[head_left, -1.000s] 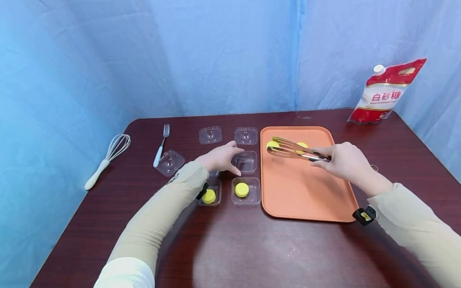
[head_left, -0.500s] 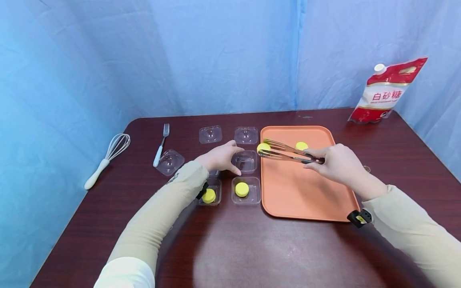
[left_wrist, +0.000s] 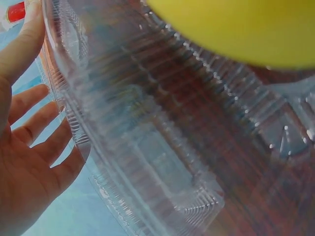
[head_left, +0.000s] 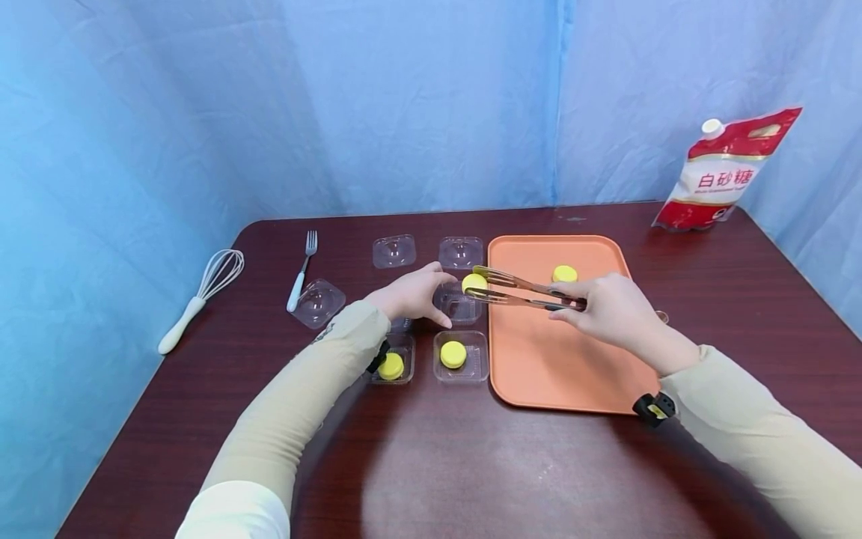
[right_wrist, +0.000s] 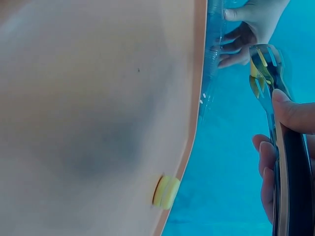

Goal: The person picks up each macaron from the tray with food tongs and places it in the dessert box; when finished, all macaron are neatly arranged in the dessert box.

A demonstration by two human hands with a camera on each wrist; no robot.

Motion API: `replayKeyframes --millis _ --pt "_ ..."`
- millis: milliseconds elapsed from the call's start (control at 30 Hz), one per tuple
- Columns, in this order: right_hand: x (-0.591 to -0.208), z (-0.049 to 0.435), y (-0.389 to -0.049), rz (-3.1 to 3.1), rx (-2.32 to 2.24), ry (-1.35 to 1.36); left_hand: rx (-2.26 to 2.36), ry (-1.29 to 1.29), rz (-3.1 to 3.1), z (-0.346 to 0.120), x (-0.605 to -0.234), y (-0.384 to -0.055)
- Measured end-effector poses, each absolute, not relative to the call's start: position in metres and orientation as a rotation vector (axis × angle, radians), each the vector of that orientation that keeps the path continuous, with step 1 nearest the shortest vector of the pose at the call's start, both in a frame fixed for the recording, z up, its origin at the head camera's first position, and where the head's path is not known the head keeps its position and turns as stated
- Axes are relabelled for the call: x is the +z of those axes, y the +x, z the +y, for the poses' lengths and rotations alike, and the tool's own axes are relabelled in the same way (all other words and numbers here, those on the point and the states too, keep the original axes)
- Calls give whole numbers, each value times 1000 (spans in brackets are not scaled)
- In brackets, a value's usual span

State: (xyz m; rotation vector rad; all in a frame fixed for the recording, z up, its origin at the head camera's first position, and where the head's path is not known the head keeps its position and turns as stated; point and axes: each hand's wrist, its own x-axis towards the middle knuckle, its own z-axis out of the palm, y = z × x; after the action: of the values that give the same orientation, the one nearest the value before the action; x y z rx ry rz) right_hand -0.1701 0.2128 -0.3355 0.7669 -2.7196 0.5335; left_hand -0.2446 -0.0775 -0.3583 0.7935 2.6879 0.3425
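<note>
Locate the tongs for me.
In the head view, the tongs are in the right hand, tips holding a yellow disc left of the orange tray.

The sleeved left arm (head_left: 286, 412) reaches in from the lower left, slanting forward and to the right. The left hand (head_left: 414, 296) has its back upward and its thumb nearer the body; seen from the left wrist, that thumb (left_wrist: 24, 44) stands well apart from four fanned, mostly straight fingers (left_wrist: 42, 118). The right arm (head_left: 754, 430) slants in from the lower right, also sleeved, leaving the right wrist (head_left: 676, 352) bare. The right hand (head_left: 616, 307) points leftward and grips, thumb opposite the bent fingers. The hands are apart.
</note>
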Motion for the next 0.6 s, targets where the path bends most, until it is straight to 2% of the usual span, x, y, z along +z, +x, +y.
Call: replayKeyframes --millis 600 --pt "-344 196 -174 -2775 479 839 339 772 2674 -77 -357 -245"
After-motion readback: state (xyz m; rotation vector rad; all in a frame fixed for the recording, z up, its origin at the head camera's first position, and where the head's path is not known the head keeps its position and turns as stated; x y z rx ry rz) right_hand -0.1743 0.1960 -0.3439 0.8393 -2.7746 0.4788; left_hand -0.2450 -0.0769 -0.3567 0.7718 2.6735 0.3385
